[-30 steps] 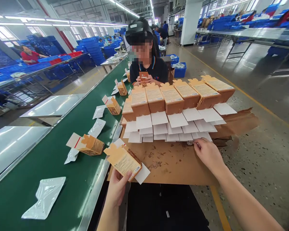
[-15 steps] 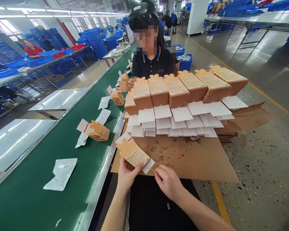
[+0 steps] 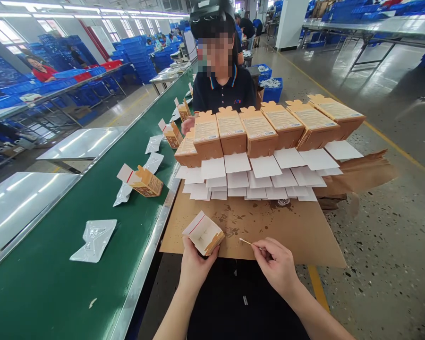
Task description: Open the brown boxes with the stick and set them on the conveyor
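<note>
A small orange carton sits in my left hand, its open top tilted toward me so the pale inside shows. Its white flap with a red strip stands up at the back left. Between the thumb and fingers of my right hand is a thin cotton swab, its white tip pointing left toward the carton. The swab and carton are apart. Both hands are over the near edge of a brown cardboard sheet with dark smears.
Stacked orange cartons with white flaps stand at the sheet's far side. On the left runs a green conveyor belt bearing silver pouches and open cartons. A co-worker sits opposite, one hand beside the stack.
My left hand has turned the carton so its open top faces me. My right hand has moved right with the swab, away from the carton. The pouch on the belt has shifted slightly away.
</note>
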Demonstrator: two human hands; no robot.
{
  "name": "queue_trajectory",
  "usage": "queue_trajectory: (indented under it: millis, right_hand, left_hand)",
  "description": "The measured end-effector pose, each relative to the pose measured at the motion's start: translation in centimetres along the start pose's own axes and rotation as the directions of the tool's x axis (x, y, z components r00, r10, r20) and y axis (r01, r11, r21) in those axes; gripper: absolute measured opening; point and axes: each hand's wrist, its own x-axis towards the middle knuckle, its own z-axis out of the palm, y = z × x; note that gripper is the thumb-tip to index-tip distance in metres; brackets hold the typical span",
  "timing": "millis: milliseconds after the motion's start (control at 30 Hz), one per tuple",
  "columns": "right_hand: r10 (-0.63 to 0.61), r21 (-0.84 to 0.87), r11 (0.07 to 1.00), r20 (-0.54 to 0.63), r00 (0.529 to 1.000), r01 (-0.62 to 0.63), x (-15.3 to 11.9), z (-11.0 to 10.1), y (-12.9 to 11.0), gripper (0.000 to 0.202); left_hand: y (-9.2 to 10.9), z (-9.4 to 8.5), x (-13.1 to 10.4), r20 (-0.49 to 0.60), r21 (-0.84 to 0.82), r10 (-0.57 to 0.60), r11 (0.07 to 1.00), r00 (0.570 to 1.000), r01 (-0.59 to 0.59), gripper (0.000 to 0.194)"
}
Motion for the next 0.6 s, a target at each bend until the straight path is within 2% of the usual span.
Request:
queue_trajectory:
  millis: [100,167,233,267,333,400,433,467,533,567,600]
  right_hand:
    - [-0.020,0.028,0.999,-0.003,1.000,0.020,-0.2,-0.1,0.1,0.031]
    - [-0.004,0.031,0.999,-0.013,1.000,0.005,-0.2,-0.7,0.3,0.030]
    - [0.018,0.013,1.000,-0.053,0.998,-0.018,-0.1,-1.8,0.8,0.028]
    - [0.027,-0.005,1.000,-0.080,0.996,-0.028,0.0,-2.4,1.2,0.027]
    - [0.032,-0.040,0.998,-0.119,0.992,-0.037,0.3,-3.4,1.8,0.028]
    - [0.031,-0.054,0.998,-0.130,0.991,-0.038,0.6,-4.0,2.2,0.030]
    - [0.029,-0.052,0.998,-0.131,0.991,-0.036,0.8,-4.1,2.4,0.031]
    - [0.030,-0.046,0.998,-0.132,0.991,-0.036,1.1,-4.1,2.4,0.032]
    - [0.031,-0.033,0.999,-0.141,0.990,-0.036,1.4,-4.2,2.4,0.034]
    - [0.034,-0.032,0.999,-0.148,0.988,-0.040,1.5,-4.2,2.4,0.035]
    - [0.041,-0.036,0.998,-0.156,0.987,-0.047,1.6,-4.4,2.5,0.037]
  left_hand:
    - [-0.4,0.3,0.3,0.001,0.004,0.007,1.000,1.000,-0.007,0.061]
    - [-1.2,-0.8,1.4,-0.053,-0.005,0.020,1.000,0.998,-0.021,0.067]
    - [-2.0,-3.6,3.4,-0.194,-0.018,-0.011,1.000,0.981,0.008,0.076]
    - [-2.4,-5.6,4.6,-0.285,-0.031,-0.045,0.999,0.958,0.038,0.080]
    - [-3.0,-10.2,7.3,-0.452,-0.052,-0.130,0.991,0.882,0.120,0.086]
    - [-3.4,-14.4,9.5,-0.527,-0.040,-0.202,0.976,0.825,0.214,0.092]
    - [-3.5,-16.0,10.2,-0.531,-0.018,-0.228,0.966,0.817,0.257,0.094]
    - [-3.7,-17.1,10.6,-0.523,0.005,-0.246,0.957,0.816,0.291,0.095]
    - [-4.3,-18.1,10.6,-0.513,0.044,-0.231,0.955,0.827,0.294,0.098]
    - [-4.5,-18.0,10.3,-0.547,0.064,-0.187,0.962,0.816,0.264,0.103]
    - [-4.7,-17.6,9.9,-0.609,0.091,-0.118,0.972,0.784,0.218,0.110]
